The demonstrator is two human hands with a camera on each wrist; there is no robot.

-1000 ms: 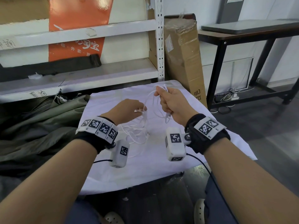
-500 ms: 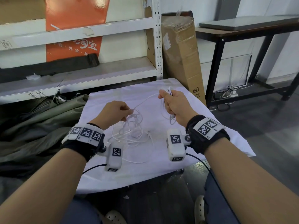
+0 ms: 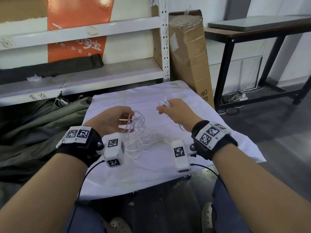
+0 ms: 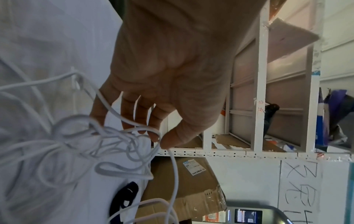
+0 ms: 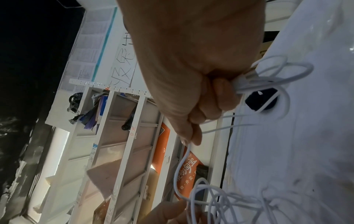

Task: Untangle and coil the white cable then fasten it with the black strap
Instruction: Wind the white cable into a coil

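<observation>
i sit at a small table covered with a white cloth [image 3: 210,115], both bare hands raised just above it, a black wristband with printed markers on each wrist. my right hand [image 3: 178,111] is curled into a fist around several gathered loops of the white cable [image 3: 139,132], with thumb and forefinger pinching one strand that runs across to my other hand; in the right wrist view the loops fan out past my knuckles over the cloth. my left hand [image 3: 111,121] is palm-up with fingers loosely curled, and the left wrist view shows the thumb and fingertips [image 4: 168,141] pinching a strand at the top of the tangle. the rest of the cable hangs down between my hands in a loose knot of loops and trails onto the cloth near my wrists. a dark rounded shape [image 5: 262,100] lies on the cloth beside the loops; it may be the black strap, but the views are too blurred for me to tell. behind the table stand a white metal shelf [image 3: 117,73] and a tall cardboard box [image 3: 190,56], with a black-framed table [image 3: 252,31] to the right.
</observation>
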